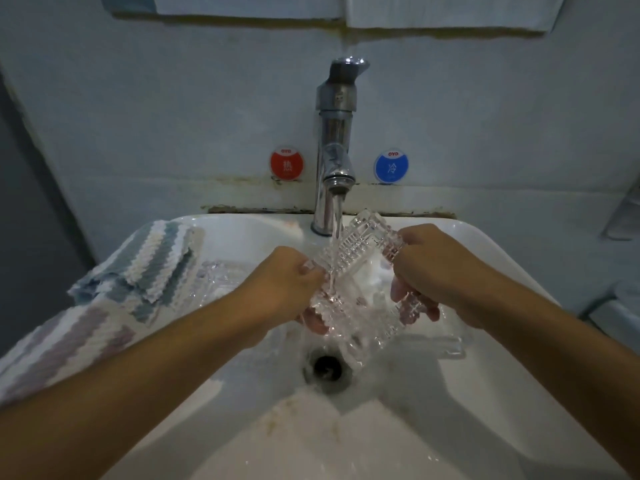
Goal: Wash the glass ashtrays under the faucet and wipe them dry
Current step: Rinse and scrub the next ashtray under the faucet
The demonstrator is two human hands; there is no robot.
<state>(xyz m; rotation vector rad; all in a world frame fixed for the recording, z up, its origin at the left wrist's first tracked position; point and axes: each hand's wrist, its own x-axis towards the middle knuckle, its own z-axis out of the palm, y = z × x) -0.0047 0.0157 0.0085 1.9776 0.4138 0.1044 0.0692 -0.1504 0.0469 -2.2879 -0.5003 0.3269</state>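
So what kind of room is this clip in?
Probably a hotel or guesthouse bathroom. A small white sink sits against a wall with a chrome faucet running, flanked by a red hot sticker and a blue cold sticker, both branded OYO. Both hands hold an ashtray under the stream.

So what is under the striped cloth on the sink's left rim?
Beside the striped cloth a clear glass ashtray shows on the white sink rim; whatever lies beneath is covered.

Obstacles: faucet (334, 147) at the back, striped cloths (152, 265) on left rim. Open: sink (485, 393) front and right.
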